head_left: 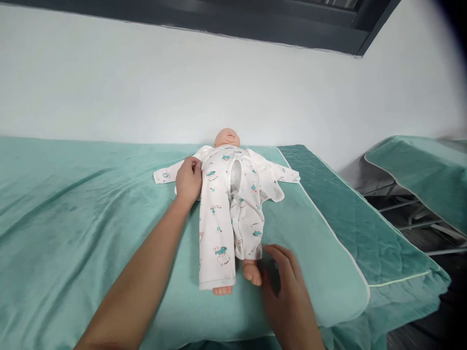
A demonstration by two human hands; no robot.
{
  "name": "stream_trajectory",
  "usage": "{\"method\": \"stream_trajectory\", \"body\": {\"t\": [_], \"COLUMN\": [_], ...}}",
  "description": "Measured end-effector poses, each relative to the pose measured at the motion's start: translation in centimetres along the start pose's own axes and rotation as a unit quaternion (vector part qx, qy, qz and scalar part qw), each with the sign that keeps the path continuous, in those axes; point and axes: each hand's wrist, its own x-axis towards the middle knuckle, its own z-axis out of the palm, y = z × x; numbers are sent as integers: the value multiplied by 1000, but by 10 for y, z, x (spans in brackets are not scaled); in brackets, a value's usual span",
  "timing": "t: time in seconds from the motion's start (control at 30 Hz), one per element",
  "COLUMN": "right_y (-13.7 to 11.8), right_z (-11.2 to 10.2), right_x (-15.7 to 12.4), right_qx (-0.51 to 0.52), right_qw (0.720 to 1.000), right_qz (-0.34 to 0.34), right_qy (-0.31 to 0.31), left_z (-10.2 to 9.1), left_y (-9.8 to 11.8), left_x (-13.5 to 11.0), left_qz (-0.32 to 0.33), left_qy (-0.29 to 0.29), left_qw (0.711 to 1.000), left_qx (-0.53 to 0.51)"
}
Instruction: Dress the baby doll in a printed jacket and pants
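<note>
A baby doll (227,136) lies on its back with its head near the wall and its arms spread. It wears a white printed shirt (272,187) and white printed baby trousers (216,233), which have an open crotch and reach up over its chest. My left hand (188,181) is closed at the side of the trousers, high on the doll's body; its fingertips are partly hidden. Beside the doll's bare foot (251,272) and the shorter-looking trouser leg, my right hand (288,291) has thumb and forefinger apart and holds nothing. Toes of the other foot (222,290) peek from the longer leg.
Under the doll is a light green mat (314,272) with a pale edge. A darker quilted cover (379,243) lies along the bed's right side. The white wall (146,87) rises behind. At right stands another green-covered bed (419,175) with metal bars.
</note>
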Motion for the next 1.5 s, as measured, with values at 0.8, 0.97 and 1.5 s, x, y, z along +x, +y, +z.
{"method": "stream_trajectory", "body": {"t": [0.8, 0.97, 1.5], "right_y": [6, -4, -26], "right_z": [-8, -10, -41], "right_x": [-5, -6, 6], "right_qx": [-25, 34, 132], "right_qw": [994, 990, 989], "right_qz": [30, 66, 31], "right_qy": [-105, -119, -63], "left_z": [2, 1, 0], "left_y": [-3, 1, -3], "left_x": [0, 0, 2], "left_qz": [-1, -17, -19], "left_qy": [-14, -14, -6], "left_qw": [998, 996, 995], "left_qx": [-60, -84, -95]}}
